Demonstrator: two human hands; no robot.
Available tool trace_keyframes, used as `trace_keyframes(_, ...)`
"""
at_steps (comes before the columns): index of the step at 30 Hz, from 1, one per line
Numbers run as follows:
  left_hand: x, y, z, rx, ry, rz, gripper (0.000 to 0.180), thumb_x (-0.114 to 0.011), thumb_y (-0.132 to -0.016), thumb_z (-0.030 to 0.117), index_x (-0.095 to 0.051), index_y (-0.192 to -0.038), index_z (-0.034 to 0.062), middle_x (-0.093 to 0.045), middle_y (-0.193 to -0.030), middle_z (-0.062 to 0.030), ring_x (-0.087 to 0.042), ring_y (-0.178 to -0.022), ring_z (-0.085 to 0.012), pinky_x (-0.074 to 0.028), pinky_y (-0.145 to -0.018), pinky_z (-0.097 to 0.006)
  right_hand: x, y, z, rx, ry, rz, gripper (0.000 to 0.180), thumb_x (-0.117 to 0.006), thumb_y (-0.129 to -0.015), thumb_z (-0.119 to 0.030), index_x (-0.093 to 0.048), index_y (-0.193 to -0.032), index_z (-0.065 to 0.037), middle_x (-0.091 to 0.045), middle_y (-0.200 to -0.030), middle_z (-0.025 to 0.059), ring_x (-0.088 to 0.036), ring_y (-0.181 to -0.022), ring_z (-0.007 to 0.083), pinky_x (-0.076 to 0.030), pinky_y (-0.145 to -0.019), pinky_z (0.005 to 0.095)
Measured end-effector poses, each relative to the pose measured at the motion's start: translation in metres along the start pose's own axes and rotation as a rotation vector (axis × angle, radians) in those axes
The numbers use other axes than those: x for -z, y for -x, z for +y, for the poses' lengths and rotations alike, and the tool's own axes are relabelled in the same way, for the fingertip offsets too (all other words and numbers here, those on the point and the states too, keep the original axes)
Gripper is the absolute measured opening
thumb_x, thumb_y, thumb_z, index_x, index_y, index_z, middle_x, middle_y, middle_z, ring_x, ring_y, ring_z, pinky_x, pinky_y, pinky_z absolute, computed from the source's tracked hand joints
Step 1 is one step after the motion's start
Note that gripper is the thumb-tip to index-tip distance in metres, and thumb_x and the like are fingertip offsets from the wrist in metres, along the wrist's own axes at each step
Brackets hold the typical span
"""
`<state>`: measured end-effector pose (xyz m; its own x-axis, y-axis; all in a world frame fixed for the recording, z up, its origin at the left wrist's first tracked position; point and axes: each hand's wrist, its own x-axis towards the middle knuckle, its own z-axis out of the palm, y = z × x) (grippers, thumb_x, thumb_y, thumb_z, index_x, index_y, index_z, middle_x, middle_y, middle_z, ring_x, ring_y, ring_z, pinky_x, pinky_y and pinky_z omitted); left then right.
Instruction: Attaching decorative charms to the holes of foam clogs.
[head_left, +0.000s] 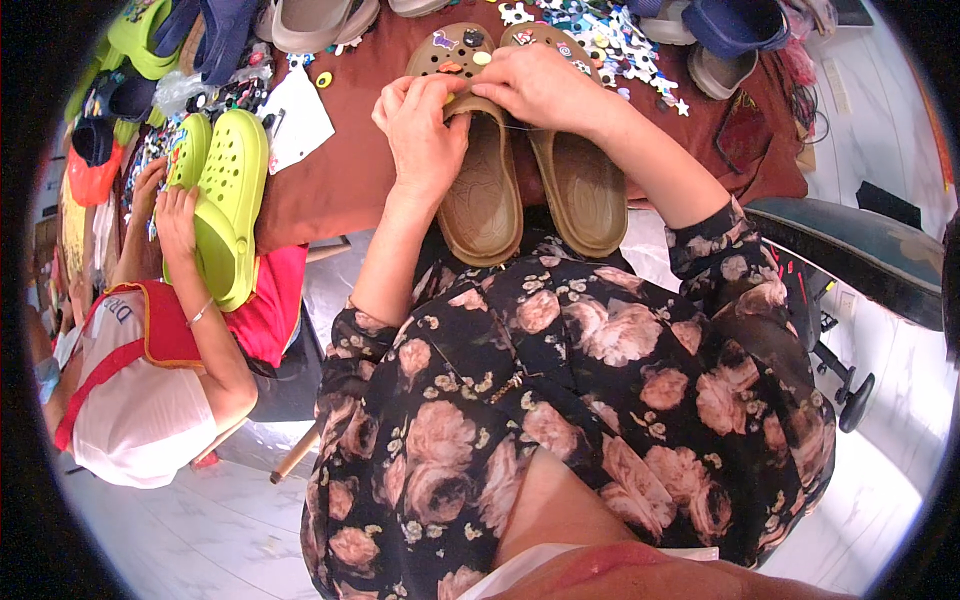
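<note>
Two brown clogs (585, 190) lie side by side at the table's front edge, their heels toward me. Small charms (472, 38) sit in the holes of their toe parts. My left hand (425, 125) grips the left clog's upper at its opening, the fingers curled over the side. A bit of yellow shows by its fingertips. Across the top of the same clog reaches my right hand (540, 85), thumb and fingers closed together. What they pinch is hidden. A pale yellow charm (482, 58) shows just beyond them.
Loose charms (635, 50) are heaped on the brown-red tablecloth (350, 185). At left another person's hands (178, 220) hold lime-green clogs (240, 170). A white sheet (298, 122) lies between us. Blue clogs (735, 25) stand far right; a dark chair (850, 255) is beside me.
</note>
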<state>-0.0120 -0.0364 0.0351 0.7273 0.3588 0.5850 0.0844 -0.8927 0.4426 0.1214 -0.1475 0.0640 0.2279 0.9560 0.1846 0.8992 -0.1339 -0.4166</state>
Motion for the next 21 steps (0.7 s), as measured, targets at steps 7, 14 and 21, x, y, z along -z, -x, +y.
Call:
trace_keyframes(7,0.004,-0.006,-0.002,-0.098,-0.023,-0.079,0.029,-0.067,-0.061,0.002,-0.064,-0.089,0.0112,-0.062,-0.094,0.0018,-0.048,-0.098,-0.0239,-0.031,-0.089,-0.038,0.015,0.016,-0.016,-0.006,-0.060,-0.103,0.039,-0.055,-0.078,-0.026,-0.056,-0.107,0.000,-0.053,-0.088,0.0149,-0.056,-0.085,0.0312,-0.044,-0.073,0.0411)
trace_keyframes(14,0.015,-0.016,-0.001,-0.226,-0.074,-0.219,0.026,-0.063,-0.061,-0.001,-0.063,-0.086,0.0079,-0.061,-0.093,-0.0011,-0.049,-0.099,-0.0253,-0.034,-0.087,-0.040,-0.013,0.012,-0.030,-0.064,0.213,0.105,0.018,-0.059,-0.068,-0.013,-0.060,-0.078,0.001,-0.057,-0.083,0.0147,-0.058,-0.082,0.0298,-0.046,-0.072,0.0407)
trace_keyframes(21,0.016,-0.020,-0.007,-0.308,-0.052,-0.282,0.020,-0.061,-0.061,0.000,-0.061,-0.080,0.0056,-0.060,-0.090,-0.0033,-0.050,-0.097,-0.0246,-0.038,-0.084,-0.038,-0.011,0.014,-0.031,-0.024,0.204,0.095,0.015,-0.058,-0.070,-0.015,-0.063,-0.072,-0.001,-0.060,-0.083,0.0143,-0.059,-0.081,0.0286,-0.045,-0.073,0.0408)
